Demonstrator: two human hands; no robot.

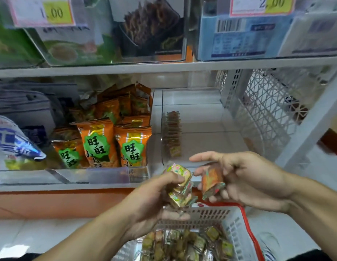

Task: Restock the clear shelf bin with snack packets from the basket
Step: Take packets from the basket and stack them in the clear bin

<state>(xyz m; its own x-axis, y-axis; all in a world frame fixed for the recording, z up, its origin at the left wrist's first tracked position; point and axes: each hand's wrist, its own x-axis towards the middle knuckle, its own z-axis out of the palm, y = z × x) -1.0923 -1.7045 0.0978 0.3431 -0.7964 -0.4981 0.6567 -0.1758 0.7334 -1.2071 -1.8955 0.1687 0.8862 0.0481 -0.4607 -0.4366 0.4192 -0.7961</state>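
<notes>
My left hand (154, 200) grips a small stack of square snack packets (180, 187) above the basket. My right hand (245, 178) pinches one orange packet (212, 178) just to the right of that stack. Both hands hover in front of the clear shelf bin (201, 113), which holds a single row of packets (172, 133) standing along its left wall. Below my hands sits the white basket (233, 228) with red handles, holding several more loose packets (182, 245).
A clear bin of orange rice-cracker bags (115, 140) stands left of the target bin. A white lattice basket (267, 113) is on the right. Upper shelf bins carry price tags (43, 12). A white shelf post (310, 125) runs down on the right.
</notes>
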